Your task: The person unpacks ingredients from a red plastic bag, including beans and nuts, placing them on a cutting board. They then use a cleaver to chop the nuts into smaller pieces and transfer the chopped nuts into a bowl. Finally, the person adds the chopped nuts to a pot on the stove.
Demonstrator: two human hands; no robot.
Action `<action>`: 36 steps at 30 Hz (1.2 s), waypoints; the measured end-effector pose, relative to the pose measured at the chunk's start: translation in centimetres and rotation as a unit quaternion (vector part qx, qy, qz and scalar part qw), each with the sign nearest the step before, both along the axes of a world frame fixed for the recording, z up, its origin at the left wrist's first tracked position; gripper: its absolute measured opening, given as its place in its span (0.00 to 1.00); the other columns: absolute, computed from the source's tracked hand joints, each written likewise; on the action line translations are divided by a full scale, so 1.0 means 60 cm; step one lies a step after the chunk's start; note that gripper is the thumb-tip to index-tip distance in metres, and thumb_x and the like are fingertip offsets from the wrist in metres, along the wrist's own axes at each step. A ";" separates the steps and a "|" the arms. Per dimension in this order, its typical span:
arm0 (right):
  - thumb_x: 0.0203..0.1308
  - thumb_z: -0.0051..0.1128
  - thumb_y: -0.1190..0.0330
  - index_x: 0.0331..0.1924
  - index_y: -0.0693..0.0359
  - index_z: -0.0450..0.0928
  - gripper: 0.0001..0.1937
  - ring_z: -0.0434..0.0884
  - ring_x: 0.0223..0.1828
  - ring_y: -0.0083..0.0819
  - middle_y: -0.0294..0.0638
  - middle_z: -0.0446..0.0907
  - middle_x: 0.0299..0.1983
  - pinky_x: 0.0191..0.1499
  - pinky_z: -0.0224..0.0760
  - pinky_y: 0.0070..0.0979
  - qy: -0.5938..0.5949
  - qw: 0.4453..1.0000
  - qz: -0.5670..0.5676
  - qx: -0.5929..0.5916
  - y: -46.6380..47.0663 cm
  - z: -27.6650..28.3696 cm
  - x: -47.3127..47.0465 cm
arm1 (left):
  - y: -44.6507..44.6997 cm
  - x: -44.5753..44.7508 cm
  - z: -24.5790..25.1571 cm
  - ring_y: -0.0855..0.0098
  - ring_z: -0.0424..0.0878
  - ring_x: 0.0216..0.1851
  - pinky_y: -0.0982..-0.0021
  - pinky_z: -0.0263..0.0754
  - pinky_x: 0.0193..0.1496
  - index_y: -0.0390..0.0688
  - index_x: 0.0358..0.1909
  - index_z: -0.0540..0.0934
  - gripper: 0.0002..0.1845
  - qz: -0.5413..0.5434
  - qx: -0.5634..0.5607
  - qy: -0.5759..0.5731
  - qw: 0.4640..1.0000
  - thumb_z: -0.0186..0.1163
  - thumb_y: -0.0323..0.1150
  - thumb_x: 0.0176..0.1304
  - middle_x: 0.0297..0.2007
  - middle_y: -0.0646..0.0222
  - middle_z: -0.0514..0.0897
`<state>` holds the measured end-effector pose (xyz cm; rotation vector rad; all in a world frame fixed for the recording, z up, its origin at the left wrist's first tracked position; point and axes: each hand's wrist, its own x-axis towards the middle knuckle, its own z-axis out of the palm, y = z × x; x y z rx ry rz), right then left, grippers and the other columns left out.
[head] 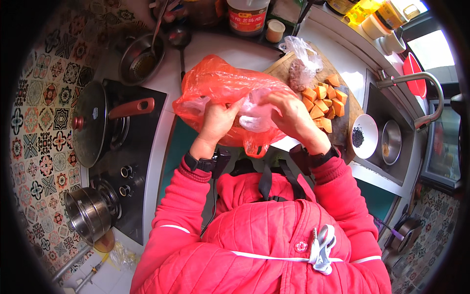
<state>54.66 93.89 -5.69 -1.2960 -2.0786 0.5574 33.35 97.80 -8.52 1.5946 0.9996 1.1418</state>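
A crinkled red plastic bag (220, 79) lies at the counter's front edge, with a whitish translucent bag (257, 110) inside its opening. My left hand (219, 119) is at the near left side of the opening, thumb and fingers closed on the bag's plastic. Over the right side of the opening is my right hand (288, 110), its fingers curled above the whitish bag; whether they pinch it I cannot tell. Just right of the bags, orange chunks (323, 101) that look like pumpkin or sweet potato lie on a wooden cutting board (347, 82), beside reddish meat (298, 73) partly in a clear bag.
A white bowl (364, 136) with dark bits stands by the sink (374, 99), which holds a metal bowl (391, 142). At left, a lidded pan (90, 125) and a steel pot (88, 216) sit on the stove. A strainer (141, 60) and ladle (180, 38) lie behind.
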 end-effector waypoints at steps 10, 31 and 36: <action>0.55 0.63 0.70 0.50 0.59 0.78 0.17 0.85 0.36 0.47 0.50 0.83 0.33 0.37 0.77 0.38 0.051 0.991 -0.069 -0.106 0.005 -0.075 -0.066 | 0.003 -0.032 0.048 0.70 0.81 0.44 0.68 0.75 0.52 0.36 0.49 0.76 0.17 0.103 -0.051 -0.022 0.993 0.65 0.19 0.58 0.43 0.66 0.83; 0.56 0.61 0.69 0.40 0.61 0.82 0.09 0.83 0.37 0.51 0.53 0.83 0.32 0.39 0.77 0.38 0.043 0.976 -0.202 -0.063 0.031 -0.021 -0.010 | 0.077 -0.086 -0.041 0.53 0.85 0.33 0.56 0.78 0.38 0.43 0.39 0.85 0.10 0.039 0.072 0.306 0.949 0.58 0.33 0.62 0.33 0.56 0.86; 0.54 0.62 0.73 0.44 0.58 0.80 0.12 0.84 0.37 0.48 0.52 0.82 0.34 0.39 0.76 0.39 0.036 0.992 -0.112 -0.054 0.025 -0.026 -0.009 | 0.046 -0.071 -0.024 0.56 0.82 0.48 0.62 0.77 0.49 0.38 0.53 0.79 0.16 -0.085 0.047 0.293 0.951 0.58 0.34 0.67 0.46 0.54 0.84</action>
